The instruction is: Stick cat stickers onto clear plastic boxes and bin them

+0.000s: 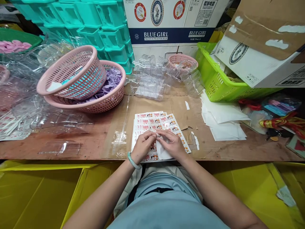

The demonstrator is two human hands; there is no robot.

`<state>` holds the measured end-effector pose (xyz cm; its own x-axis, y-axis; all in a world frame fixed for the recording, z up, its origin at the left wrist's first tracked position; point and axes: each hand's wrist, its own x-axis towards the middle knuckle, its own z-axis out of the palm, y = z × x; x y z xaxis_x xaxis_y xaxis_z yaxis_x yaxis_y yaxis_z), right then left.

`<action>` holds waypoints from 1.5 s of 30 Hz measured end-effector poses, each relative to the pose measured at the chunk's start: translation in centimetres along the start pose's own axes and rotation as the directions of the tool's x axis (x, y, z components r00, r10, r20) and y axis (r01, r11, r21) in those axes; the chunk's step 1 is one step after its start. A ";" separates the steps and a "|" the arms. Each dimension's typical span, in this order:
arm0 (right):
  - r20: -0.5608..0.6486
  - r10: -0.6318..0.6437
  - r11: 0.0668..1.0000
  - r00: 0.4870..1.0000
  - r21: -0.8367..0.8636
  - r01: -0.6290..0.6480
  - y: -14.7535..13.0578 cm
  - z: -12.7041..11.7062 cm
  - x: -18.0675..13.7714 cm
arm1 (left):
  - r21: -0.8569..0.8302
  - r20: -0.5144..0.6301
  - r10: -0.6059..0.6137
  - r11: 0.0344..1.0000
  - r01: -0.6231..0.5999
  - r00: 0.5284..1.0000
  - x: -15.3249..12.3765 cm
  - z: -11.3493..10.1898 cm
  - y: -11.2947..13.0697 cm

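Sheets of cat stickers (175, 129) with red print lie fanned on the cardboard, below my hands. My left hand (145, 143), with a pale green bangle at the wrist, is closed in a pinch near the middle of the sheets. What its fingertips grip is too small to make out. Opposite it, my right hand (172, 142) is also closed, thumb and fingers meeting at the top of a piece of white paper (164, 153). This paper hangs under the right palm and covers part of the stickers. The fingertips of both hands almost touch.
Pink baskets (114, 103) with purple pieces stand at left, near clear plastic packs (147, 84). White sheets (222, 116) lie at right beside a green basket (221, 86). Turquoise bins (111, 38) and a beer carton (162, 35) rise behind. The table edge (90, 157) is close to me.
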<state>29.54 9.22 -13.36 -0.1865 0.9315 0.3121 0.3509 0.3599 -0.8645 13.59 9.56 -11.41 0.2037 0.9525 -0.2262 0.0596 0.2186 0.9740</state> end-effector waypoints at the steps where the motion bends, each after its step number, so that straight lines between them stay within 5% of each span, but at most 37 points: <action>1: -0.026 0.011 1.000 1.000 0.017 -0.011 0.1 0.1 0.0 | 0.011 0.008 0.027 1.000 -0.027 1.000 0.1 0.0 0.0; 5: -0.108 0.124 0.986 0.986 0.128 -0.110 0.1 0.7 -0.1 | 0.019 0.005 0.101 0.995 -0.101 0.995 0.4 0.3 -0.5; 9: -0.155 0.338 0.915 0.928 0.287 -0.285 0.1 1.2 0.2 | -0.031 -0.034 0.013 0.999 -0.014 0.999 0.4 0.7 -0.6; 12: -0.202 0.542 0.728 0.816 0.597 -0.336 0.7 0.7 0.9 | -0.040 -0.041 -0.063 0.997 0.062 0.997 0.1 0.3 -0.8; 15: -0.200 0.703 0.486 0.683 0.836 -0.256 1.5 -1.2 1.9 | -0.029 -0.017 -0.100 0.995 0.100 0.995 -0.7 -0.7 -1.4; 17: -0.259 0.741 0.462 0.619 0.866 -0.191 1.6 -2.8 2.5 | 0.038 -0.099 -0.045 0.998 0.049 0.994 -1.6 -1.3 -1.5; 18: -0.342 0.722 0.526 0.601 0.836 -0.156 1.3 -3.3 2.6 | 0.098 -0.176 0.022 0.995 -0.005 0.984 -2.1 -1.4 -1.4; 20: -0.547 0.538 0.772 0.641 0.625 -0.116 0.3 -3.7 2.6 | 0.209 -0.278 0.180 0.970 -0.123 0.944 -3.0 -1.2 -0.7; 21: -0.602 0.362 0.898 0.712 0.431 -0.091 -0.3 -3.5 2.4 | 0.208 -0.269 0.217 0.964 -0.164 0.938 -3.2 -0.9 -0.1; 23: -0.482 -0.028 1.000 0.876 -0.008 0.028 -1.6 -2.4 1.8 | 0.007 -0.145 0.172 0.985 -0.172 0.974 -3.1 0.1 0.9; 25: -0.199 -0.249 0.943 0.948 -0.271 0.191 -2.5 -1.0 1.1 | -0.315 -0.009 0.064 0.947 -0.064 0.998 -2.4 0.9 1.4; 28: -0.043 -0.238 0.935 0.970 -0.279 0.217 -2.6 0.2 0.3 | -0.576 -0.014 -0.083 0.815 0.060 0.996 -1.0 1.2 1.0; 31: -0.237 0.078 0.997 0.968 0.034 -0.072 -2.0 0.0 0.7 | -0.576 -0.088 -0.148 0.814 0.071 0.985 0.1 0.5 0.5; 32: -0.266 0.239 0.960 0.934 0.210 -0.186 -1.8 -0.2 1.2 | -0.552 -0.093 -0.138 0.831 0.065 0.986 0.3 0.3 0.6; 34: -0.122 0.513 0.754 0.850 0.537 -0.378 -1.5 -0.7 2.3 | -0.471 -0.070 -0.084 0.881 0.041 0.994 0.8 0.0 1.0; 37: 0.132 0.614 0.492 0.778 0.707 -0.508 -1.2 -1.5 4.3 | -0.244 -0.010 0.046 0.969 -0.047 0.999 2.0 -0.1 1.6; 41: -0.158 0.649 0.551 0.744 0.772 -0.317 -0.2 -2.6 6.7 | 0.165 -0.067 0.268 0.953 -0.254 0.961 5.4 -0.3 2.3; 43: -0.269 0.648 0.574 0.713 0.788 -0.224 0.5 -3.2 8.0 | 0.431 -0.110 0.464 0.819 -0.378 0.879 8.2 -0.4 3.3; 45: -0.325 0.593 0.634 0.737 0.752 -0.179 0.9 -3.7 9.4 | 0.672 -0.056 0.627 0.599 -0.435 0.777 11.6 -0.5 5.0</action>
<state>31.47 18.48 -9.78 0.3688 0.9165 -0.1550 -0.4345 0.0226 -0.9004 15.74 21.82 -9.20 0.1409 0.8891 0.4355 0.6039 -0.4257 0.6738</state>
